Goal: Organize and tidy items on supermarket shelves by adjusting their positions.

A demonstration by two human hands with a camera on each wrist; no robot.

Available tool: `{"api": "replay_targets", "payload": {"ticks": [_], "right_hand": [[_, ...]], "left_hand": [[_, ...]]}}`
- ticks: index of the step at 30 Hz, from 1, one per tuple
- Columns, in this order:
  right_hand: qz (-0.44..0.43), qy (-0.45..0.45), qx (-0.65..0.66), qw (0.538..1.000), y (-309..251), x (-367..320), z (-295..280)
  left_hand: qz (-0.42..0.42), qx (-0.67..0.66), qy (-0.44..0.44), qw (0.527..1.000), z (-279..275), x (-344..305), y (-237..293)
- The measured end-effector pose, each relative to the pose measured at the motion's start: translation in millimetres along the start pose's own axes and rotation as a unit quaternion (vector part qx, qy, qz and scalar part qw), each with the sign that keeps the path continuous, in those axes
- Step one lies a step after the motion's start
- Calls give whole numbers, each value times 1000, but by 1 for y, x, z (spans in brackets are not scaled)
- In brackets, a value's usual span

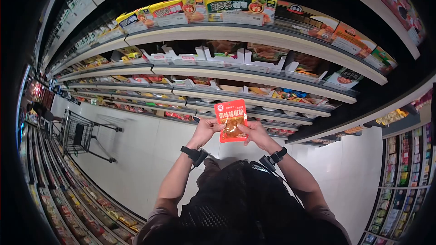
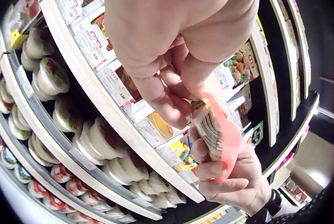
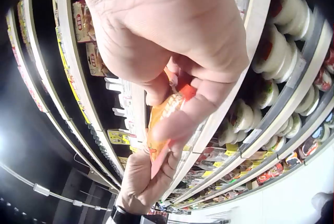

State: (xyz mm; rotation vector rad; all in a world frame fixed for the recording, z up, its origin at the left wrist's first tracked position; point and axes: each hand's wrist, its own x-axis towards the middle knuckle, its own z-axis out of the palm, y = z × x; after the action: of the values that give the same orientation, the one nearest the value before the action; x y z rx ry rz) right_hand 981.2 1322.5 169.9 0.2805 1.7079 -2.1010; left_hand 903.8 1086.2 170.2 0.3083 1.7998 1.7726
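Note:
A red and orange chili powder packet is held upright before the body, its printed front toward the head camera. My left hand pinches its left edge with the thumb on the front. The right hand grips the opposite edge, thumb also across the front. In the left wrist view the back of the packet shows a barcode, with my left hand large in the foreground. The right wrist view has the packet seen edge-on between the fingers of both hands.
Shelves of boxed and bagged food rise in front, yellow boxes on an upper tier. White bowl-shaped tubs fill lower shelves. A shopping cart stands on the pale tiled floor at left. More shelving lines the right.

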Motion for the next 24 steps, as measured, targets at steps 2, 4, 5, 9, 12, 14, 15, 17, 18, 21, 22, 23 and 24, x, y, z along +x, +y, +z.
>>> {"api": "replay_targets", "payload": {"ticks": [2, 4, 5, 9, 12, 14, 15, 17, 18, 21, 22, 23, 24], "right_hand": [[-5, 5, 0, 1000, -1, -5, 1], [-17, 15, -5, 1000, -9, -14, 4], [-90, 40, -78, 992, -4, -12, 4], [-260, 132, -288, 912, 5, -10, -1], [-145, 97, -217, 960, 6, -14, -20], [-84, 50, -138, 986, 0, -17, -23], [-87, 34, -110, 990, -7, -22, -20], [-116, 16, -78, 990, -8, -22, -15], [-141, 11, -76, 987, -2, -18, -15], [-155, 23, -112, 981, -3, -12, -17], [-150, 33, -130, 980, -7, -9, -18], [-151, 50, -152, 976, -10, -3, -17], [-151, 67, -175, 971, -13, 5, -17]], "left_hand": [[3, 109, -6, 994, -4, -2, 2], [5, 79, -1, 997, -1, -2, 5], [7, 64, 1, 998, 1, -1, 5], [-25, -30, 47, 998, 4, 7, -12], [-13, 20, 35, 999, 13, 5, -9], [-1, 62, 23, 998, 16, 8, 3], [35, 91, 10, 995, 16, 11, 2], [103, 150, -23, 983, 15, 16, 0], [78, 123, -36, 989, 16, 17, 0], [31, 67, -52, 996, 14, 20, -2], [13, 17, -22, 1000, 13, 21, -2], [-5, -33, 8, 999, 14, 22, -2], [-23, -83, 37, 996, 13, 24, -6]]}}
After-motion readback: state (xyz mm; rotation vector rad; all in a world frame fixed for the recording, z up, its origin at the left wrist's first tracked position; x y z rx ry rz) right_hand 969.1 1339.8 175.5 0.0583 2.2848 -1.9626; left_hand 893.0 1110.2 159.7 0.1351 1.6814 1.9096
